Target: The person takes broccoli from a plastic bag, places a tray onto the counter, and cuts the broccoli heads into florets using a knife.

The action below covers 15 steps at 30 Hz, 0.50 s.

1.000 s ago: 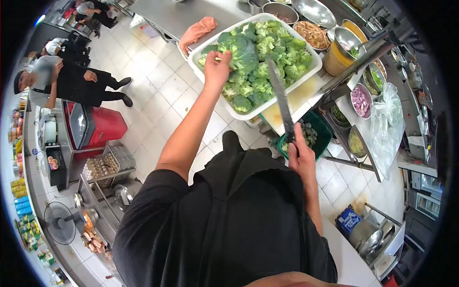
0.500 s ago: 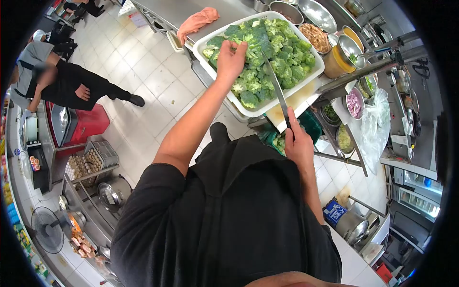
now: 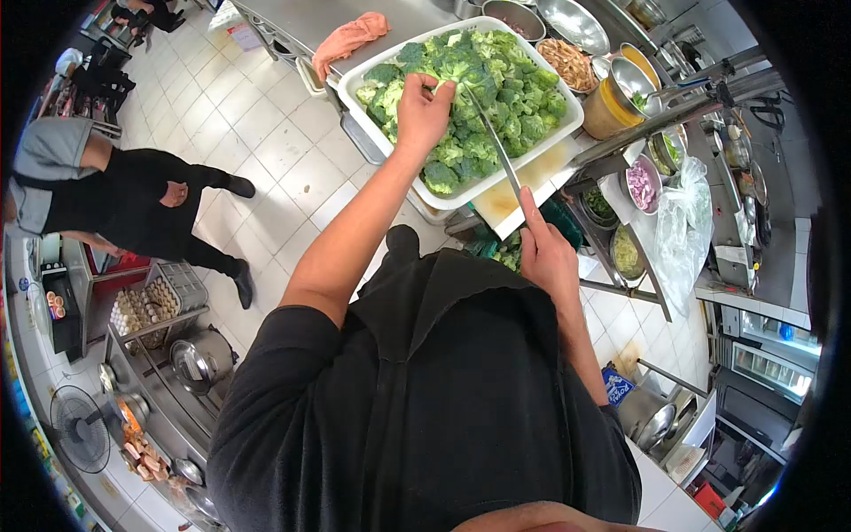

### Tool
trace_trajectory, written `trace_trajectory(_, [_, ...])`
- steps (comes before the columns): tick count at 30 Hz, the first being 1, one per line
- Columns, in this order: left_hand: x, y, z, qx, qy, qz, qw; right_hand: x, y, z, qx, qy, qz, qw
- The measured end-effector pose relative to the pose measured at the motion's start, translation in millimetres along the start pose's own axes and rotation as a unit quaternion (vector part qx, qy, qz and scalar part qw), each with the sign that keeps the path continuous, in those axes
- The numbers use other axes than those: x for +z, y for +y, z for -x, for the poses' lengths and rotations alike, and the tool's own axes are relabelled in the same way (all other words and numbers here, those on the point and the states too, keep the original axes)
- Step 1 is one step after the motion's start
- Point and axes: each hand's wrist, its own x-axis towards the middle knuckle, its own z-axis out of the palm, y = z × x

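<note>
My left hand (image 3: 424, 113) is closed in a pinch on a broccoli piece (image 3: 455, 71) above a heaped white tray (image 3: 452, 200). Cut broccoli florets (image 3: 523, 97) fill that tray. In my right hand (image 3: 548, 255) is a long kitchen knife (image 3: 497, 142), gripped by its dark handle. Its blade slants up over the florets, with the tip close to the broccoli piece at my left fingers. Whether the edge touches the stem I cannot tell. Part of a cutting board (image 3: 514, 206) shows between the tray and my right hand.
Below the board sits a green bin (image 3: 558, 217) with broccoli in it. Bowls, including one of chopped purple onion (image 3: 640, 184), line the right side. An orange cloth (image 3: 350, 40) lies on the steel counter. A co-worker (image 3: 133, 199) stands at the left.
The view has shifted slightly, and the knife lies a little farther left with its tip nearer my left fingers. The co-worker at the left has stepped toward the lower part of the view.
</note>
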Motion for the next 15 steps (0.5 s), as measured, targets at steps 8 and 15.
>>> trace_trajectory(8, [11.2,5.7,2.9,0.013,0.029,-0.008,0.999,-10.3,-1.9,-7.0,0.001,-0.01,0.014,1.0])
trace_trajectory(15, [18.8,5.1,-0.8,0.03,0.039,-0.021,0.999,-15.7,-4.5,-14.4,0.023,-0.02,0.044,0.999])
